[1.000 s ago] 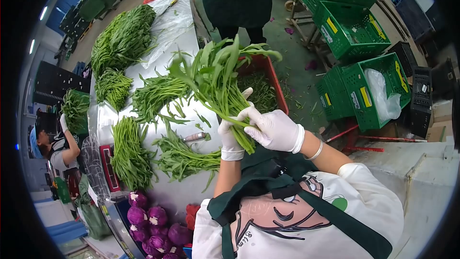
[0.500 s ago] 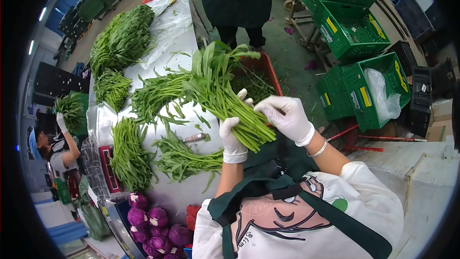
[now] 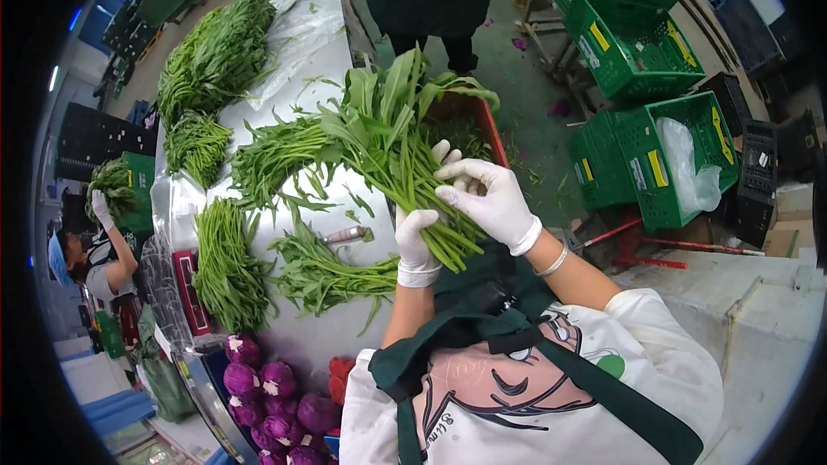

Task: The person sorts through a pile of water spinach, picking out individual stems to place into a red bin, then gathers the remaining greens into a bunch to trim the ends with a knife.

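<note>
In my gloved left hand [image 3: 417, 245] I hold a bunch of water spinach [image 3: 392, 142] round its stems, above the table's right edge. The leaves point away from me and the cut ends toward me. My gloved right hand [image 3: 491, 202] is at the bunch's right side, fingers bent and fingertips against the stems. Left of the bunch, more water spinach [image 3: 276, 159] lies loose on the metal table [image 3: 323, 349]. A nearer pile [image 3: 332, 275] lies beside a brown-handled tool [image 3: 345, 235], whose far end is hard to make out.
A large heap of greens [image 3: 215, 56] and a stemmed bunch [image 3: 226, 267] lie further left. Purple cabbages [image 3: 277, 379] sit at the near corner. A red bin [image 3: 487, 125] with trimmings stands beyond my hands. Green crates [image 3: 637, 56] are at right. One person stands opposite, another works at left.
My right hand has moved left and up along the stems, its fingers now against the bunch. The leaves have shifted slightly. The person at left has lowered their greens a little.
</note>
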Demonstrator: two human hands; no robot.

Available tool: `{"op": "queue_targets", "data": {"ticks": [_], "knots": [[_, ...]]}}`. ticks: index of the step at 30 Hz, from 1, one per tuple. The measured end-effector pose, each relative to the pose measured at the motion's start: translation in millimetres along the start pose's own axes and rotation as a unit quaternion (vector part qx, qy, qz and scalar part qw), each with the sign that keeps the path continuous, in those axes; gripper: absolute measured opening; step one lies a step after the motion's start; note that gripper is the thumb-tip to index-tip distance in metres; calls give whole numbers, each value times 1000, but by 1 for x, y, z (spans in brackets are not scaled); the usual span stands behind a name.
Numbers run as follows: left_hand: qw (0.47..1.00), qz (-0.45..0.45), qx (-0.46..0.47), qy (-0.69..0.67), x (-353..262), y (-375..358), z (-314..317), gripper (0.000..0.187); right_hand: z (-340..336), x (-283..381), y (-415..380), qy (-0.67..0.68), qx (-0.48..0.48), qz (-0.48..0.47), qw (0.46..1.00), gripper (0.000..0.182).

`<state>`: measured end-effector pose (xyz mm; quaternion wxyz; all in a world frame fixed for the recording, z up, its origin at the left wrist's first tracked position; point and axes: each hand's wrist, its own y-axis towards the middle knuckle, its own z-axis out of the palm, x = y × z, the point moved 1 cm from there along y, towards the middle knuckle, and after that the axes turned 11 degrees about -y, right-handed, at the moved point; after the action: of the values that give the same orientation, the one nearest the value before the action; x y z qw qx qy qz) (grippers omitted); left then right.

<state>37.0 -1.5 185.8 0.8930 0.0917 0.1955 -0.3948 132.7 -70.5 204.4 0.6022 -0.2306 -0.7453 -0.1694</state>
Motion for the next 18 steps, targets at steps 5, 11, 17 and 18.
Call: {"op": "queue_targets", "data": {"ticks": [5, 11, 17, 18], "knots": [[1000, -17, -11, -3, -1, -3, 0, 79, -2, -5, 2, 116, 21, 0, 993, 8], [999, -16, -15, -45, 0, -1, -4, 75, -37, 35, -7, 204, -106, -128, 965, 8], [999, -20, 3, -26, -4, 0, -10, 74, -77, 16, 5, 221, -70, -167, 958, 10], [999, -20, -1, -27, -6, 0, -10, 74, -77, 16, 2, 175, -40, -162, 970, 10]]}}
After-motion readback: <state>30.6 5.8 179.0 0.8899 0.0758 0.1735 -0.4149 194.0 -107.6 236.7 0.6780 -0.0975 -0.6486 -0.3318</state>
